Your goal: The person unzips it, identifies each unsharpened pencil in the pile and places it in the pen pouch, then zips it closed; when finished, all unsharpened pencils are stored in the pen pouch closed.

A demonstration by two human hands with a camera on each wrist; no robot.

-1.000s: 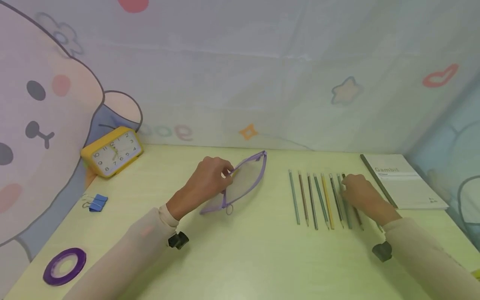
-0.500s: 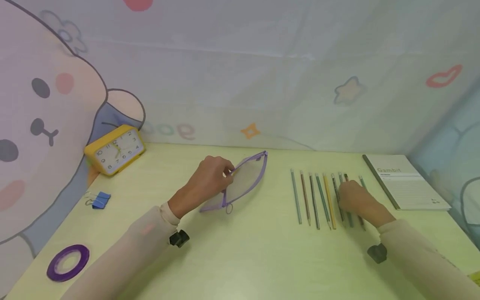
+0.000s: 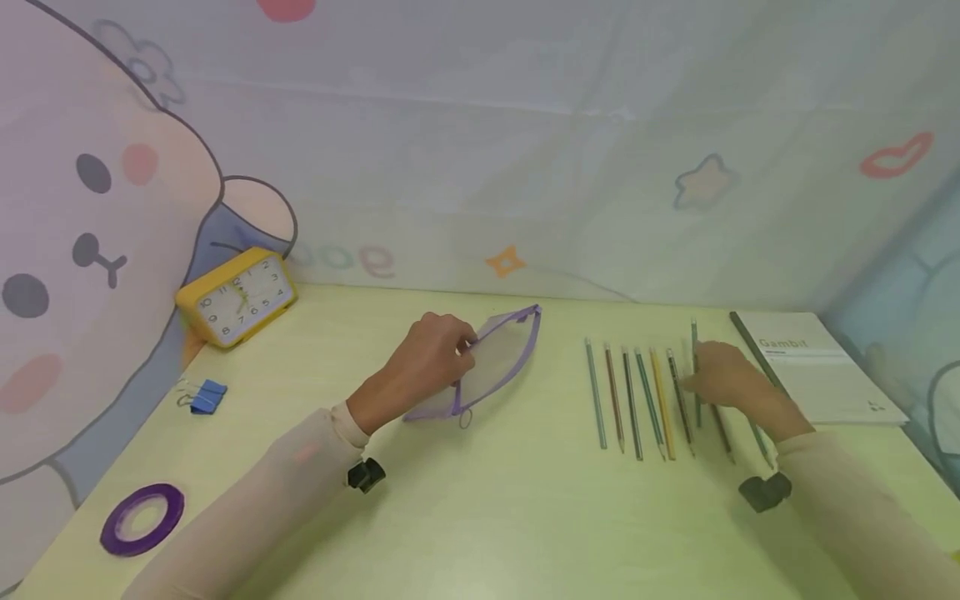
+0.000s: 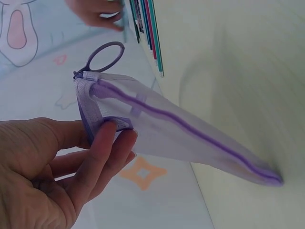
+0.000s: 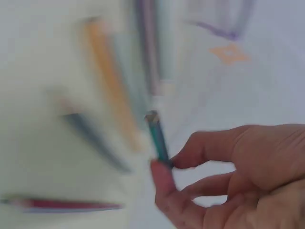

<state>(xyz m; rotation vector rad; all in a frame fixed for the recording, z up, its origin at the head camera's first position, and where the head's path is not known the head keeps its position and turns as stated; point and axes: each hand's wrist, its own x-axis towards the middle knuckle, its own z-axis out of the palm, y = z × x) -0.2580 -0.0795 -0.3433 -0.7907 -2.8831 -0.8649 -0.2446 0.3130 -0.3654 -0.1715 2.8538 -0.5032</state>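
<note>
My left hand [image 3: 415, 360] pinches the edge of a see-through mesh zipper pouch [image 3: 501, 360] with purple trim, and the pouch's mouth gapes in the head view. A ring pull [image 4: 106, 56] hangs at one corner of it. On the right, my right hand [image 3: 731, 381] pinches a teal pencil [image 5: 158, 138] between thumb and fingers; in the head view it stands steeply above the row. Several pencils [image 3: 630, 400] lie side by side to the left of that hand. A dark red pencil [image 3: 723, 437] and a green pencil [image 3: 761, 443] lie partly hidden beneath it.
A white notebook [image 3: 825, 367] lies at the right back. Along the left side are a yellow clock [image 3: 243, 298], a blue binder clip [image 3: 207, 397] and a purple tape roll [image 3: 115, 533]. A printed cloth [image 3: 450, 167] hangs behind the table.
My right hand dipped over the pencils, took hold of the teal pencil and tilted it up out of the row. My left hand keeps holding the pouch in place. The view shifted slightly.
</note>
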